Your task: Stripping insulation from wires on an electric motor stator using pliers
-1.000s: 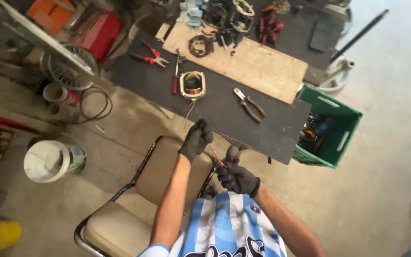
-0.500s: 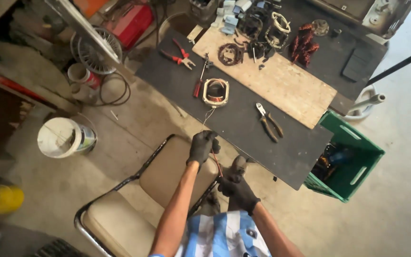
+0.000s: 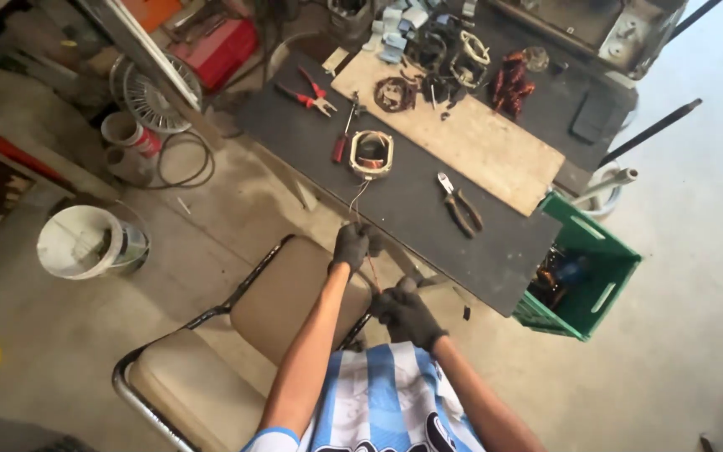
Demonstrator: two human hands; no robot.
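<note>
Both my hands wear dark gloves. My left hand (image 3: pixel 351 246) pinches a thin wire (image 3: pixel 360 197) that runs up to a square motor stator with copper windings (image 3: pixel 371 154) on the dark workbench (image 3: pixel 428 209). My right hand (image 3: pixel 406 314) is closed lower down on the same wire, near my striped blue-and-white shirt. Both hands hover just off the bench's near edge, above the back of a tan padded chair (image 3: pixel 236 343).
On the bench lie dark pliers (image 3: pixel 460 206), red pliers (image 3: pixel 307 94), a red-handled screwdriver (image 3: pixel 343 138), a wooden board (image 3: pixel 462 134) and several coils. A green crate (image 3: pixel 587 268) stands right of the bench. A white bucket (image 3: pixel 89 243) sits on the floor at left.
The view has shifted, so the bench appears higher and further right. My hands have stayed together on the wire, the left one slightly higher.
</note>
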